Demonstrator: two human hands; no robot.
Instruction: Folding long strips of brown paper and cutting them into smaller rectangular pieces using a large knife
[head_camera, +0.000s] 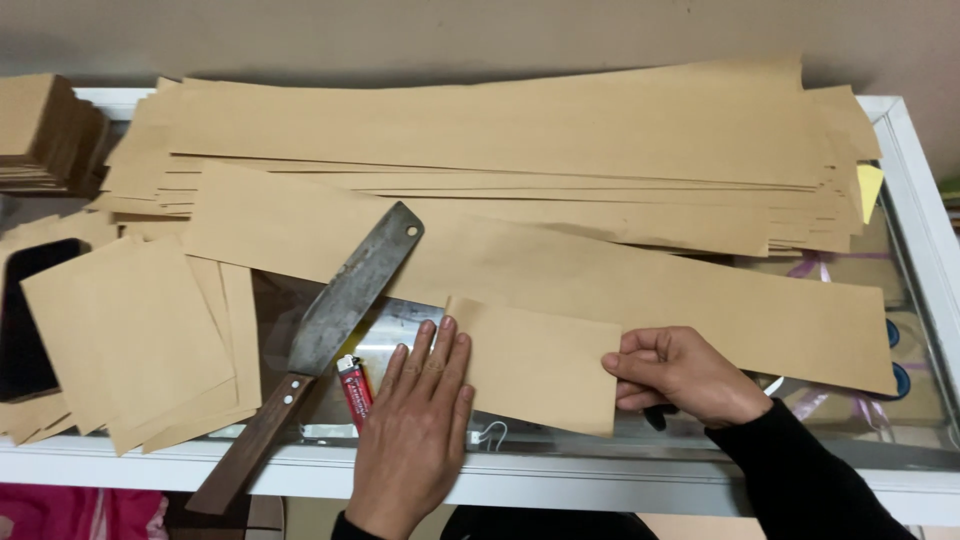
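A long strip of brown paper (620, 290) lies across a glass-topped counter, with its near end folded over into a flap (540, 365). My left hand (415, 430) presses flat, fingers together, on the left edge of the flap. My right hand (685, 375) pinches the flap's right edge between thumb and fingers. A cleaver with a grey blade (350, 295) and a wooden handle (250, 440) rests just left of my left hand. A small red lighter (353, 390) lies between the cleaver and that hand.
A thick stack of long brown paper strips (500, 140) fills the back of the counter. Cut square sheets (130, 340) lie at the left, a taller pile of squares (45, 130) at the far left corner. The white counter frame (920, 200) runs along the right and front.
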